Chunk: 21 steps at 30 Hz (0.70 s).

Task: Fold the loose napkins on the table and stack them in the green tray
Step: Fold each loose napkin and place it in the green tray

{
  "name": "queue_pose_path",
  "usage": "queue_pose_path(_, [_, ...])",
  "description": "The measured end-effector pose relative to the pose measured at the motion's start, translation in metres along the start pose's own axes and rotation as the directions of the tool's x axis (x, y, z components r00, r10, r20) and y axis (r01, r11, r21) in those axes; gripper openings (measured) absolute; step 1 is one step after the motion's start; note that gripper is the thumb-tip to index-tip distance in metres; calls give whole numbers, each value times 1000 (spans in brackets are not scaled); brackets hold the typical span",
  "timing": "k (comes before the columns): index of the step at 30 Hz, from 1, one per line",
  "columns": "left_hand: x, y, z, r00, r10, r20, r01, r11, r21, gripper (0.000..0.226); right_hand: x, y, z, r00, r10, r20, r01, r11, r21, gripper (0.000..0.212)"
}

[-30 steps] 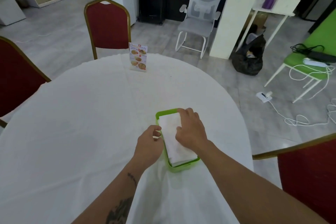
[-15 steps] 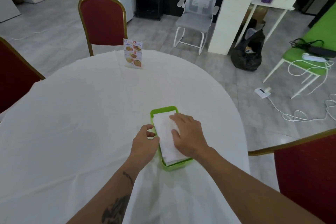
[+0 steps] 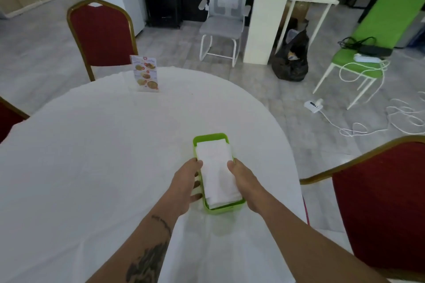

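The folded napkins [image 3: 216, 167] sit stacked inside the green tray [image 3: 208, 138], right of centre on the near half of the desk [image 3: 92, 156], and no loose napkin shows anywhere on the cloth. The tray's long axis runs near to far, leaning a touch leftward at the far end, and the stack follows that line. Both hands flank it across the short axis, about level with each other. The left hand [image 3: 186, 181] is on the tray's left wall, fingers curled against the rim. The right hand [image 3: 243, 181] takes the right wall, thumb tip touching the stack's edge; its other fingers are hidden, so the hold there is a judgement. Neither hand is nearer. Any shift of the tray looks two-handed, along that long line. The menu card [image 3: 145, 73] stands well apart at the far edge.
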<state>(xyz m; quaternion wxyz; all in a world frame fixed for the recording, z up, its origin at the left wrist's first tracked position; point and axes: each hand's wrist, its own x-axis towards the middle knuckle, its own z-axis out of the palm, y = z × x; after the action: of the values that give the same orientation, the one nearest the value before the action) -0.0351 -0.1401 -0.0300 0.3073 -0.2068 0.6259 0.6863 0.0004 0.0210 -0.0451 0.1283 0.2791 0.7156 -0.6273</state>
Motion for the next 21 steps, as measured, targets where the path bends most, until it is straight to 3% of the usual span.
queue_pose_path(10, [8, -6, 107, 989, -18, 148, 5, 996, 84, 34, 6, 13, -97, 987, 60, -152, -43, 993, 114, 52])
queue_pose_path(16, [10, -3, 137, 987, 26, 156, -50, 988, 147, 16, 15, 18, -122, 986, 96, -139, -72, 983, 170, 51])
queue_pose_path(21, [13, -3, 136, 992, 41, 121, -60, 986, 159, 32, 13, 16, -130, 986, 120, -115, -101, 983, 156, 51])
